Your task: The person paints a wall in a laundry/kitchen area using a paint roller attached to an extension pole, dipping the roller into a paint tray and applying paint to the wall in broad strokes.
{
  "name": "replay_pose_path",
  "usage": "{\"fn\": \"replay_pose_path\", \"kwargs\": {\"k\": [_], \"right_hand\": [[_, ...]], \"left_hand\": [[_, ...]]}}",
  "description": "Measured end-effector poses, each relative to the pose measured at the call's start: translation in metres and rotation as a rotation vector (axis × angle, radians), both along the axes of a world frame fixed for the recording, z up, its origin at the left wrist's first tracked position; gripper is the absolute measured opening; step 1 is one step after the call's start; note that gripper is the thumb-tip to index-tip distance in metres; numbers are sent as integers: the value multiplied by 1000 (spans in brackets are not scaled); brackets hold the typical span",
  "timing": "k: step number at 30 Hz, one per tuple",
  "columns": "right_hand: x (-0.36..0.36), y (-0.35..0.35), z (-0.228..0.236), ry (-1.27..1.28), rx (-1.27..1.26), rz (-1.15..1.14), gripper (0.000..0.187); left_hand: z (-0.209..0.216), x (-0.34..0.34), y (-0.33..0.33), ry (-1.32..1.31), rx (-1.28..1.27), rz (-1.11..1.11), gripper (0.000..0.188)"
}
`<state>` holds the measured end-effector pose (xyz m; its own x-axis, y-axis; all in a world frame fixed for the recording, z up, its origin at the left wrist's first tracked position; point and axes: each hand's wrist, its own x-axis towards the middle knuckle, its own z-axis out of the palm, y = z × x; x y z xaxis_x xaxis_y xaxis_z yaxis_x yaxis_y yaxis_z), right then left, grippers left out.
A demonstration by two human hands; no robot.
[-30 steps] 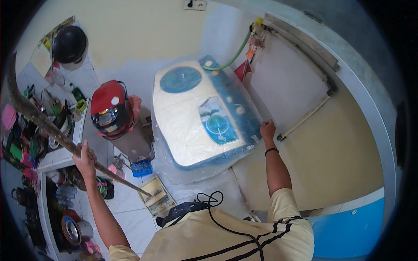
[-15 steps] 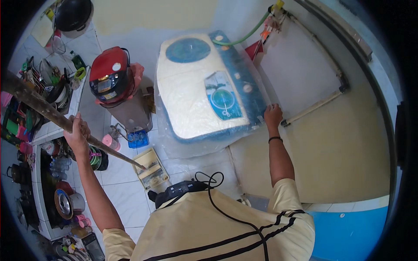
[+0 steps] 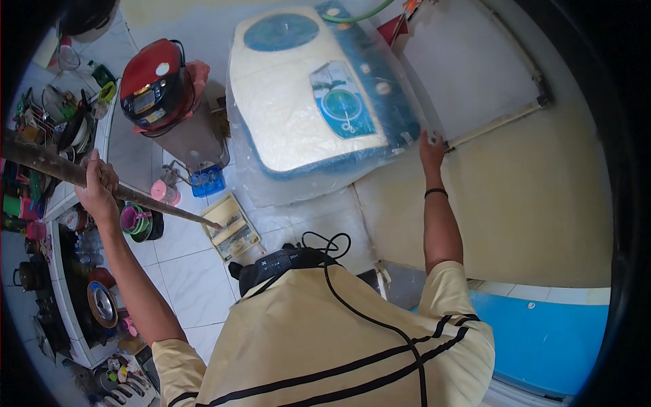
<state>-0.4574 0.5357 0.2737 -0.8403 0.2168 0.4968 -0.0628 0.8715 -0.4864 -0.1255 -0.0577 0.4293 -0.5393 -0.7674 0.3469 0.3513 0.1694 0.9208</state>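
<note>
My left hand (image 3: 99, 186) is closed round a long, worn wooden pole (image 3: 47, 161). It slants down from the upper left, its lower end meeting a cream roller in a shallow paint tray (image 3: 252, 243) on the tiled floor. Ahead of me stands a white and blue washing machine (image 3: 278, 102) with a clear plastic sheet (image 3: 298, 188) draped over it. At the machine's right corner, my right hand (image 3: 432, 146) pinches the edge of that sheet; the fingertips are small in view.
A red and black rice cooker (image 3: 152, 85) sits on a grey bin-like stand left of the machine. Tiled shelves with crowded dishes (image 3: 74, 129) line the left side. A pipe (image 3: 498, 125) runs along the right wall. A blue panel (image 3: 542, 339) is at lower right.
The view has tilted, so the machine, tray and shelves sit higher in the picture. Both hands keep their places on the pole and at the sheet's edge; the right fingers now point more upward.
</note>
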Motion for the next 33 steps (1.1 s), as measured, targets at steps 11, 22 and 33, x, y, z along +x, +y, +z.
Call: {"fn": "replay_pose_path", "kwargs": {"k": [11,22,33], "right_hand": [[-11,-27,10,-530,-613,213,72],[-18,-31,-10,-409,-602,147,66],[-6,-41,5,-490,-666,86,65]], "left_hand": [[-2,5,4,-45,-13,-24,23],[1,20,-3,-3,51,-28,26],[4,12,-10,-32,47,9,27]]}}
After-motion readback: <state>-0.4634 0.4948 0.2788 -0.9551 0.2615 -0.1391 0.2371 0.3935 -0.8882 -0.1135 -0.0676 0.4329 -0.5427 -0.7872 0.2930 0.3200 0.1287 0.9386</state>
